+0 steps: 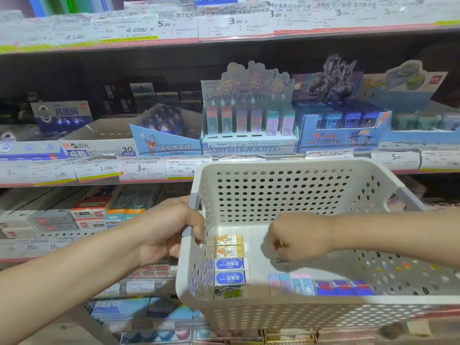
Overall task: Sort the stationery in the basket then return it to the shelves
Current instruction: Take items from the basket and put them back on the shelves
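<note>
Here we grip the basket [286, 170] by its left rim with our left hand [169, 232]. Our right hand [296, 237] hangs clenched inside; whether it holds anything, we cannot tell. Erasers [230, 263] line the left wall.

Stationery shop: shelves [159, 180] w/ price tags [143, 168], eraser display boxes [249, 120] & stocked goods

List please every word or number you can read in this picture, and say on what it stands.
"Sanrio characters": pastel display box and its header card.
"30 PCS": white eraser box.
"5.00", "3.00": upper price tags.
"1.36", "3.00", "5.00": middle price tags.
"30%": black eraser in the basket.
Chinese print and the small tag text are too blurred to read.
</note>
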A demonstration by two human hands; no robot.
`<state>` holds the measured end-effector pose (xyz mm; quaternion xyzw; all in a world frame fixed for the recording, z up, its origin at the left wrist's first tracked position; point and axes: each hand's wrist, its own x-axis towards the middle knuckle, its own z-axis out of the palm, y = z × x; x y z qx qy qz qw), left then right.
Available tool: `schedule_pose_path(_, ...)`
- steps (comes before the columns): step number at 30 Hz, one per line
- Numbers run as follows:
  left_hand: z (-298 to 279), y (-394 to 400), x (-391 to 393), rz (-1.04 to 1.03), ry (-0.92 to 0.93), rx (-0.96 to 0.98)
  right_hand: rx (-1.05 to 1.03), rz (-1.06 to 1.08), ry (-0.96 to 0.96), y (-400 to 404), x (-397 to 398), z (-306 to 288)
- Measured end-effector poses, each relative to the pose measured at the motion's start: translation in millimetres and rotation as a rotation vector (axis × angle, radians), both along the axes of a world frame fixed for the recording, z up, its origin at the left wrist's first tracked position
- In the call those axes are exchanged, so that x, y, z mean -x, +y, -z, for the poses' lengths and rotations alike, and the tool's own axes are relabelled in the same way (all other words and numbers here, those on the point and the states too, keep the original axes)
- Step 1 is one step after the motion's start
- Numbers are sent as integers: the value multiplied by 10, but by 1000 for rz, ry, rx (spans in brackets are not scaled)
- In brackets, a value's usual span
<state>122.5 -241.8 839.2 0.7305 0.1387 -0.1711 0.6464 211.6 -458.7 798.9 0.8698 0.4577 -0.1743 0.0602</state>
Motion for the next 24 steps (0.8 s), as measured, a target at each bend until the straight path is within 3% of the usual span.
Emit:
schedule_pose_path(2, 5, -6, 1, -3, -3, -3, 144, -3, 139, 2, -2, 212)
schedule_pose_path(6, 13, -20, -4, -9, -11, -3, 323, -131, 156, 25, 30, 338)
schedule_pose_path(9, 17, -26, -8, -4, -15, 6, 261, -137, 176, 9, 65, 378)
schedule_pose_path(16, 54, -23, -12, 20, -1, 7, -11, 145, 277, 29, 55, 363)
schedule_pose_path(24, 63, 6, -24, 7, 3, -12, -196, 264, 520, 26, 32, 47)
